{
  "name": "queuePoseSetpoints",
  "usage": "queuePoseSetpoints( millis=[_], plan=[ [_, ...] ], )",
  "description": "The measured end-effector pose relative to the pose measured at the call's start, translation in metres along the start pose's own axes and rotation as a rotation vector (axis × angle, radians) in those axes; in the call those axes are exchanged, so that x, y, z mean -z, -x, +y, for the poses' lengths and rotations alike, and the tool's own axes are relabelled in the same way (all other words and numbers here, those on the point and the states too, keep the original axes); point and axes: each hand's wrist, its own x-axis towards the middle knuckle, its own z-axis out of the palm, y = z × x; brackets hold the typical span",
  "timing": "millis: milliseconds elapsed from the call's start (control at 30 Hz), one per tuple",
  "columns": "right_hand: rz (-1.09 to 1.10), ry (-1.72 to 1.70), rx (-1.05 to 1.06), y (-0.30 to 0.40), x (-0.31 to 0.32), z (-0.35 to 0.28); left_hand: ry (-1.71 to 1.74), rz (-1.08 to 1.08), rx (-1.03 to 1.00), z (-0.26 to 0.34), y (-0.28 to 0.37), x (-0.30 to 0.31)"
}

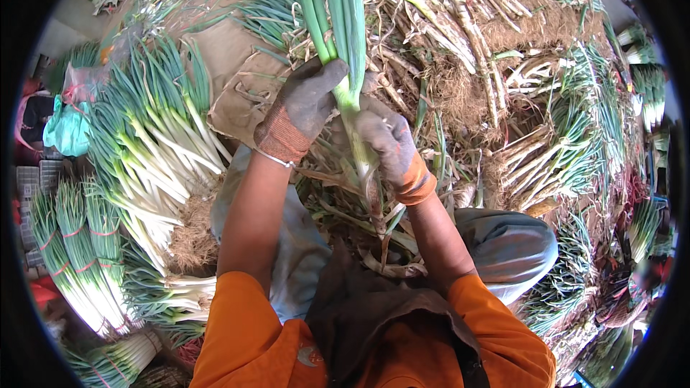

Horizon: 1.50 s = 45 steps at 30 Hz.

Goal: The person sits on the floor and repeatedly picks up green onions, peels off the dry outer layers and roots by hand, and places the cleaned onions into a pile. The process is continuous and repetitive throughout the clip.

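Observation:
Between my hands stands a large green onion (353, 124), its green leaves pointing away from me and its brownish, soil-stained lower stalk towards my lap. My left hand (307, 99), in a grey-coated work glove with a rust-coloured cuff, grips it where the leaves part. At the pale stalk just below, my right hand (388, 143) has its gloved fingers curled against the outer layer. Loose dry leaves and peelings (334, 172) lie beneath the stalk between my legs. Whether a strip of skin is pinched in my right fingers cannot be told.
Cleaned green onions (161, 156) with white stalks lie to my left, beside banded bundles (89, 248). Unpeeled, rooty onions (409, 59) are heaped ahead and to the right. A cardboard sheet (237, 75) lies at front left. More onions (560, 156) lie past my right knee.

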Motion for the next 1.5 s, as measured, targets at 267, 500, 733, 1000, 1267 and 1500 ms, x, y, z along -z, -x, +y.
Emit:
queuePoseSetpoints(
  millis=[267,500,733,1000,1267,1500],
  plan=[
    [-0.180,0.549,0.498,-0.018,0.031,0.013,0.064,-0.076,0.044,0.000,0.004,-0.007],
    [0.016,-0.277,-0.060,0.006,0.021,0.005,0.131,-0.114,0.082,0.001,0.002,-0.008],
    [-0.043,0.332,0.182,-0.011,0.018,0.008,-0.094,-0.002,-0.015,-0.002,0.000,-0.009],
    [-0.056,0.395,0.223,0.005,0.031,0.032,0.237,-0.001,-0.004,-0.002,-0.006,-0.007],
    [0.129,0.664,0.283,-0.002,0.010,0.033,-0.089,0.365,-0.186,-0.001,-0.015,-0.011],
    [0.186,0.990,0.289,-0.008,0.008,0.034,-0.219,0.461,-0.187,-0.007,-0.014,-0.011]
  ],
)
